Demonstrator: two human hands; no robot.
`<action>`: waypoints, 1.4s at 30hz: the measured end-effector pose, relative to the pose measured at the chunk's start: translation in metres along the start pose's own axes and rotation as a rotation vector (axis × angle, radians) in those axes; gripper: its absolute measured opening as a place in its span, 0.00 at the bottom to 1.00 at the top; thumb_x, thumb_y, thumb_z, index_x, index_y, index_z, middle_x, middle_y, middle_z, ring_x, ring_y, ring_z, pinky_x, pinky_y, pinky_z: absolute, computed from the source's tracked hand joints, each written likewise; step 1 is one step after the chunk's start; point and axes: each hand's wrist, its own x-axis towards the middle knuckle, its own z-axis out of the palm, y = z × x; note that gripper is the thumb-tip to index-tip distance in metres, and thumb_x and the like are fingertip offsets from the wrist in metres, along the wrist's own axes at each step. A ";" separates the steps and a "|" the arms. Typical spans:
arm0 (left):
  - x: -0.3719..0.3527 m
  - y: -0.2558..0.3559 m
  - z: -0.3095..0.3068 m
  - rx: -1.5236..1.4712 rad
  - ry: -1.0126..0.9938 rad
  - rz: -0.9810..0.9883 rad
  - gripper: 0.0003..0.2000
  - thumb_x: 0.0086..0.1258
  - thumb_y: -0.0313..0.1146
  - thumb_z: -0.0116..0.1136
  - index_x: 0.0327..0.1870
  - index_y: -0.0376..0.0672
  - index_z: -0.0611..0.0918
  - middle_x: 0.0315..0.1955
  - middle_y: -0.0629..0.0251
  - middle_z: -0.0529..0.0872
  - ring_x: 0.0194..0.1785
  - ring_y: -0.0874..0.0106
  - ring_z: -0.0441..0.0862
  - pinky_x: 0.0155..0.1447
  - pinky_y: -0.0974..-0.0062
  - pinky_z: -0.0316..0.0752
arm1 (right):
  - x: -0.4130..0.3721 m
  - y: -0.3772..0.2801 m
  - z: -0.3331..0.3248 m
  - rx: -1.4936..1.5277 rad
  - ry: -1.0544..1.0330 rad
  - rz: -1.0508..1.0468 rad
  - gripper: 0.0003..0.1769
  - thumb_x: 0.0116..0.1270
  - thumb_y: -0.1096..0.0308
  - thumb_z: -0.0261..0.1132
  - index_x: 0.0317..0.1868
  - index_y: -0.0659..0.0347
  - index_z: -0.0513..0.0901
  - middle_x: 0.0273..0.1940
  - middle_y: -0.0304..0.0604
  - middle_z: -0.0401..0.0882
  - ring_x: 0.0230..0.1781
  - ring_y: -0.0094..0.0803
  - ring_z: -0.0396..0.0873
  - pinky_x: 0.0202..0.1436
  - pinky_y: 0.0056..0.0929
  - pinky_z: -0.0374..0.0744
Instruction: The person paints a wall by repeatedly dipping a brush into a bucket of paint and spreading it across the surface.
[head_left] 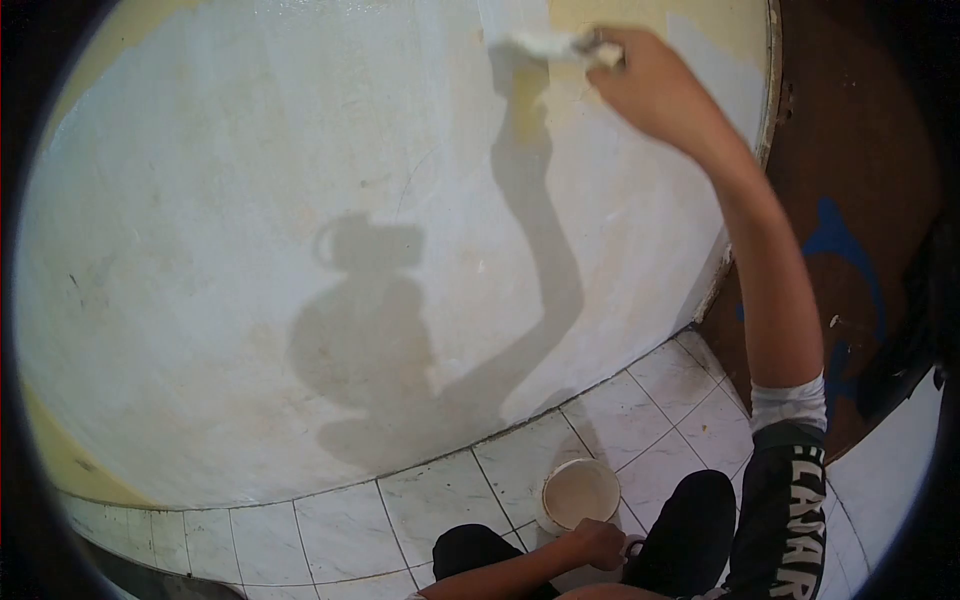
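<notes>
My right hand (645, 85) is raised at the upper right, its fingers closed round the handle of a paintbrush (545, 45). The brush's white-coated bristles point left and lie close to or against the wall (250, 180); motion blur hides whether they touch. White paint covers most of the wall, with yellow patches at its upper part and lower left. Low in the view, my left hand (598, 545) is closed just in front of a pale bucket (547, 512), beside my knee. A small ring-like object shows at its right side, and what the fingers grip is hidden.
White tiles (430, 505) cover the floor up to the wall's foot. At the right stands a brown panel (830, 130) with blue marks, beside a dark object (915, 320). Shadows of my head and right arm fall on the wall.
</notes>
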 end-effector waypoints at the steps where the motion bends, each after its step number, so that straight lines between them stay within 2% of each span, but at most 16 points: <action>1: 0.001 -0.001 0.001 -0.001 -0.002 0.011 0.22 0.65 0.50 0.54 0.42 0.36 0.84 0.41 0.48 0.86 0.48 0.53 0.84 0.50 0.56 0.78 | 0.011 -0.008 -0.013 -0.030 0.035 -0.018 0.21 0.60 0.68 0.63 0.54 0.66 0.80 0.40 0.63 0.84 0.41 0.52 0.84 0.48 0.39 0.80; 3: 0.003 -0.003 0.003 -0.006 -0.007 0.021 0.24 0.68 0.51 0.52 0.42 0.33 0.83 0.40 0.46 0.85 0.48 0.49 0.83 0.53 0.54 0.77 | 0.020 -0.055 -0.045 -0.028 -0.001 0.125 0.21 0.66 0.72 0.58 0.59 0.71 0.76 0.52 0.63 0.80 0.52 0.48 0.81 0.56 0.39 0.77; 9: 0.001 0.003 -0.002 0.013 0.002 -0.065 0.20 0.64 0.49 0.55 0.44 0.40 0.86 0.42 0.53 0.87 0.49 0.58 0.85 0.49 0.57 0.77 | 0.042 -0.047 -0.022 0.010 -0.021 0.102 0.21 0.67 0.70 0.60 0.57 0.73 0.77 0.52 0.63 0.80 0.56 0.49 0.79 0.57 0.39 0.77; 10: -0.001 0.005 -0.006 0.019 -0.012 -0.068 0.20 0.64 0.49 0.55 0.44 0.40 0.86 0.43 0.53 0.87 0.49 0.58 0.85 0.49 0.57 0.77 | 0.043 -0.031 0.002 0.050 0.009 0.232 0.21 0.66 0.70 0.60 0.56 0.74 0.77 0.54 0.63 0.79 0.59 0.50 0.78 0.59 0.39 0.76; 12: -0.005 0.009 -0.012 0.021 -0.022 -0.069 0.20 0.64 0.49 0.56 0.44 0.41 0.86 0.43 0.54 0.87 0.50 0.59 0.85 0.49 0.56 0.77 | 0.017 0.014 0.047 -0.014 0.065 -0.060 0.22 0.60 0.68 0.62 0.55 0.66 0.80 0.40 0.63 0.84 0.41 0.52 0.84 0.46 0.39 0.80; 14: -0.008 0.011 -0.014 0.017 -0.017 -0.073 0.20 0.65 0.49 0.56 0.44 0.40 0.86 0.44 0.54 0.87 0.51 0.59 0.85 0.50 0.56 0.76 | -0.036 0.024 0.077 0.052 0.082 -0.078 0.21 0.59 0.70 0.61 0.54 0.68 0.79 0.40 0.66 0.82 0.41 0.56 0.83 0.47 0.40 0.80; 15: -0.010 0.010 -0.013 0.013 -0.017 -0.071 0.20 0.65 0.49 0.56 0.44 0.40 0.86 0.44 0.54 0.87 0.51 0.59 0.85 0.50 0.56 0.76 | -0.063 0.016 0.080 0.134 -0.069 0.068 0.14 0.60 0.70 0.60 0.45 0.69 0.80 0.39 0.65 0.81 0.44 0.60 0.80 0.48 0.46 0.78; 19: -0.002 0.006 -0.004 0.046 -0.014 -0.012 0.23 0.69 0.51 0.52 0.44 0.35 0.83 0.42 0.46 0.85 0.48 0.51 0.84 0.51 0.53 0.77 | -0.139 0.017 0.101 0.222 -0.185 0.177 0.20 0.60 0.73 0.58 0.54 0.70 0.78 0.41 0.67 0.80 0.45 0.60 0.80 0.51 0.46 0.77; 21: 0.002 0.004 -0.001 0.047 -0.019 -0.018 0.23 0.69 0.51 0.51 0.45 0.36 0.83 0.42 0.47 0.85 0.49 0.51 0.83 0.51 0.53 0.77 | -0.150 0.019 0.095 0.217 -0.364 0.254 0.19 0.63 0.74 0.60 0.54 0.67 0.79 0.35 0.65 0.80 0.34 0.53 0.81 0.42 0.38 0.78; 26: 0.006 0.000 0.003 0.043 -0.020 -0.039 0.24 0.69 0.52 0.51 0.45 0.36 0.82 0.42 0.47 0.85 0.51 0.51 0.83 0.53 0.53 0.76 | -0.077 0.012 0.029 0.043 -0.143 0.096 0.20 0.62 0.70 0.63 0.54 0.69 0.79 0.35 0.57 0.83 0.33 0.39 0.81 0.42 0.35 0.78; 31: 0.007 -0.003 0.005 0.059 -0.019 -0.045 0.23 0.69 0.52 0.51 0.47 0.37 0.82 0.42 0.48 0.85 0.51 0.51 0.83 0.54 0.54 0.76 | 0.025 -0.003 0.004 0.004 0.206 -0.237 0.20 0.61 0.68 0.61 0.53 0.68 0.79 0.39 0.59 0.83 0.37 0.45 0.83 0.42 0.36 0.79; 33: 0.005 -0.005 0.005 0.045 -0.014 -0.053 0.23 0.70 0.51 0.51 0.47 0.37 0.82 0.42 0.48 0.85 0.51 0.51 0.83 0.54 0.54 0.76 | 0.035 -0.036 -0.006 0.031 0.096 0.100 0.20 0.67 0.71 0.59 0.57 0.74 0.77 0.57 0.63 0.77 0.60 0.50 0.76 0.62 0.39 0.74; 34: 0.002 -0.004 0.001 0.054 -0.007 -0.055 0.23 0.70 0.51 0.50 0.47 0.37 0.82 0.42 0.48 0.85 0.51 0.51 0.83 0.53 0.54 0.76 | 0.033 -0.028 0.007 0.035 0.097 0.099 0.20 0.67 0.71 0.59 0.57 0.74 0.77 0.57 0.63 0.77 0.60 0.50 0.76 0.62 0.39 0.74; 36: -0.003 -0.001 -0.003 0.056 -0.004 -0.054 0.23 0.70 0.51 0.50 0.47 0.37 0.82 0.43 0.48 0.85 0.51 0.51 0.83 0.53 0.54 0.76 | 0.021 0.002 0.054 -0.036 0.222 -0.245 0.19 0.60 0.70 0.60 0.52 0.68 0.79 0.38 0.62 0.83 0.39 0.53 0.84 0.43 0.40 0.79; 38: -0.005 0.000 -0.005 0.077 0.002 -0.066 0.22 0.70 0.51 0.51 0.47 0.37 0.82 0.43 0.49 0.85 0.51 0.52 0.83 0.52 0.54 0.76 | -0.026 0.002 0.070 0.062 0.027 -0.033 0.14 0.58 0.72 0.59 0.43 0.70 0.79 0.38 0.67 0.80 0.44 0.60 0.80 0.49 0.48 0.77; 42: -0.001 -0.002 0.002 0.069 -0.003 -0.056 0.23 0.69 0.51 0.51 0.46 0.37 0.82 0.42 0.49 0.86 0.49 0.52 0.84 0.50 0.55 0.77 | -0.124 0.016 0.111 0.224 -0.143 0.111 0.17 0.60 0.74 0.58 0.50 0.70 0.78 0.39 0.68 0.80 0.43 0.61 0.79 0.49 0.47 0.77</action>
